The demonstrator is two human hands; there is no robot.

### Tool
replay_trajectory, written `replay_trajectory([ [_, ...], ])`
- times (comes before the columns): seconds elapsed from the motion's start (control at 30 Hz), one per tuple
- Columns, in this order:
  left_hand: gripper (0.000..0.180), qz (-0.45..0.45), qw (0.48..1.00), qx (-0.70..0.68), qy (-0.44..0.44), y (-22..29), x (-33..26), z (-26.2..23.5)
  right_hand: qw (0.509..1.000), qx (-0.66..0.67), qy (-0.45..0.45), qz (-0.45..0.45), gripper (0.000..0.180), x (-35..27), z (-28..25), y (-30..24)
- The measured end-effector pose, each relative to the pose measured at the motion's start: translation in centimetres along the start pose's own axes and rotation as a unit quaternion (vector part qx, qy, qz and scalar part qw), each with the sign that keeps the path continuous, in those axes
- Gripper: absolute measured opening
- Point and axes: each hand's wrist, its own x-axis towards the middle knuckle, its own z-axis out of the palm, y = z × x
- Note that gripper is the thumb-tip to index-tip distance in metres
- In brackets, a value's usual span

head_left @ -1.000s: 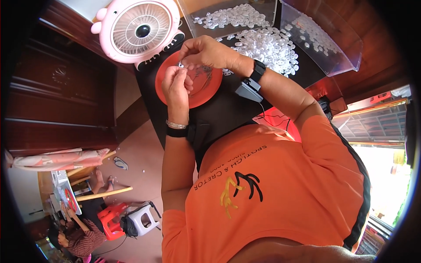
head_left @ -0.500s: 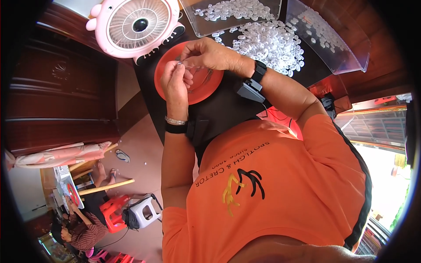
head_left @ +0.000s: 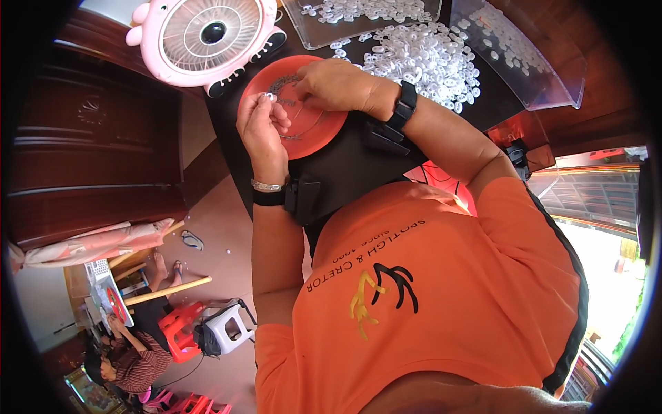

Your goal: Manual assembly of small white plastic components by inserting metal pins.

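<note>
My left hand (head_left: 264,131) is at the left side of a round orange-red plate (head_left: 318,141). Its thumb and fingertips pinch a small white plastic piece (head_left: 269,96). My right hand (head_left: 338,86) reaches over the plate with its fingers curled and pressed together. Its fingertips are down beside a cluster of thin grey metal bits (head_left: 283,84); whether they grip any cannot be made out. A few more such bits lie near the plate's front edge.
White oval plastic pieces (head_left: 424,65) are heaped on the dark table (head_left: 345,165) beyond my right hand. Clear bins (head_left: 538,86) with more pieces stand behind. A pink fan (head_left: 207,72) stands back left. Another person (head_left: 141,355) sits at the lower left near plastic stools (head_left: 231,331).
My hands have come apart. The right has moved down to the metal bits on the plate; the left has shifted slightly left, and the white piece now shows clearly in its fingertips.
</note>
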Motion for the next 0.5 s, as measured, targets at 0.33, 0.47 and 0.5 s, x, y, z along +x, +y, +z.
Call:
replay_trajectory([
  [0.33,0.017,0.003,1.000,0.004,-0.011,0.0,0.0,-0.1,0.999,-0.036,0.020,-0.021,0.015,0.1,0.9,0.1],
  [0.47,0.016,-0.008,1.000,0.010,-0.014,0.2,0.0,0.0,0.995,0.090,0.052,0.004,0.015,0.0,0.3,0.0],
  [0.5,0.017,-0.015,1.000,0.010,-0.019,0.3,0.0,0.1,0.988,0.140,0.065,0.022,0.018,0.0,0.2,0.0],
])
